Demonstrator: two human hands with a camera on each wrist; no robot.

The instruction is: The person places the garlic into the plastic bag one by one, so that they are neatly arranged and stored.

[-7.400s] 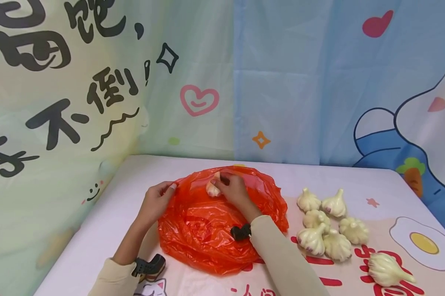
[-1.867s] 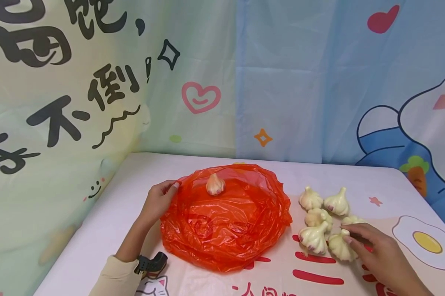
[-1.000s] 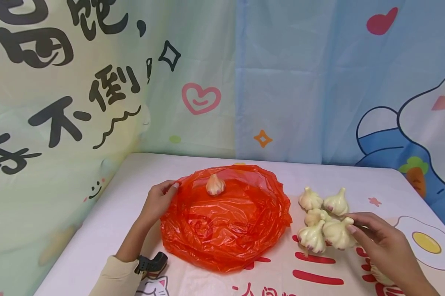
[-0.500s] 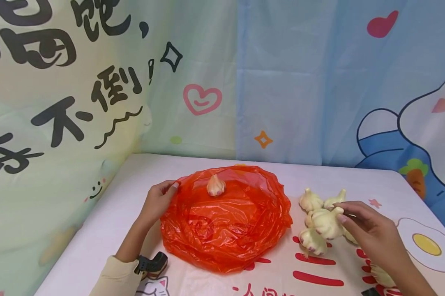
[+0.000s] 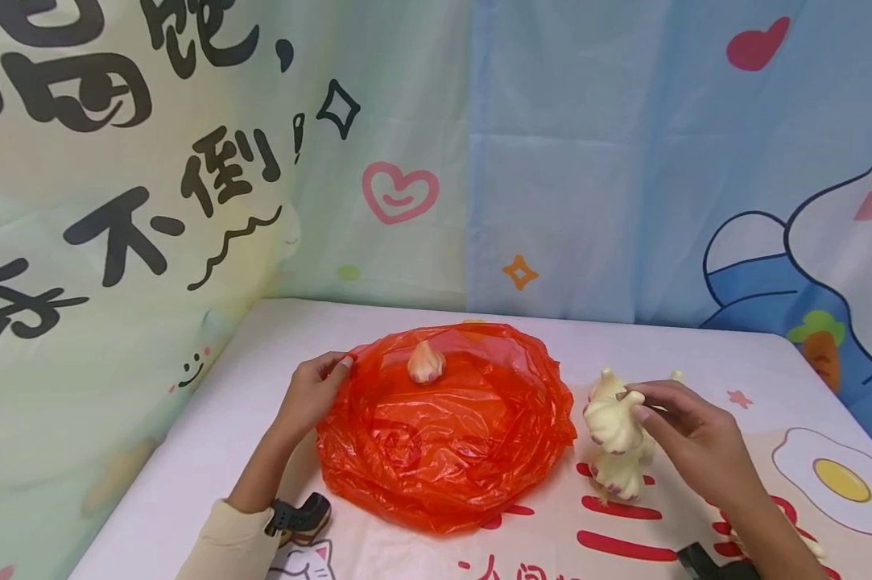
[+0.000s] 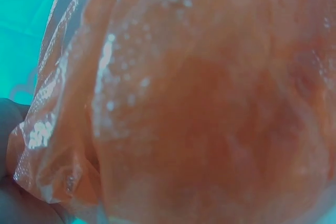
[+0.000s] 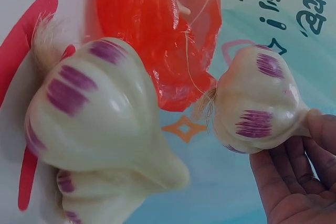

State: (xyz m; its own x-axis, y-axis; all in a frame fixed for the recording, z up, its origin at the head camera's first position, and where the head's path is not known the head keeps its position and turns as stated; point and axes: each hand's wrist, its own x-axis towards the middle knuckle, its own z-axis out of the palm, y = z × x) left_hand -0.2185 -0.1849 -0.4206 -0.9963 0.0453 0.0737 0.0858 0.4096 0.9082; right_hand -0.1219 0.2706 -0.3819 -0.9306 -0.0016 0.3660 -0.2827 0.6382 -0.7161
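Observation:
A red plastic bag point(image 5: 443, 451) sits mid-table with its mouth spread wide. My left hand point(image 5: 312, 399) pinches its left rim; thin film fills most of the left wrist view. Through the bag's back part shows one garlic bulb point(image 5: 426, 364). My right hand point(image 5: 696, 439) holds another garlic bulb point(image 7: 260, 100) by its stem between thumb and fingers, raised above the others. Purple streaks and stringy roots mark it. Below it, more garlic bulbs point(image 5: 618, 477) lie in a cluster, partly hidden by the hand and the held bulb.
At the lower right, a separate garlic bulb point(image 5: 812, 544) is mostly covered by the right forearm. The table point(image 5: 320, 322) has a printed cloth with red strokes and a fried egg. Printed curtains point(image 5: 551, 161) hang behind it and to the left.
The right hand reached into the bag earlier, then went to the cluster and gripped a garlic bulb. It has lifted that bulb up and leftward. The left hand has stayed on the rim.

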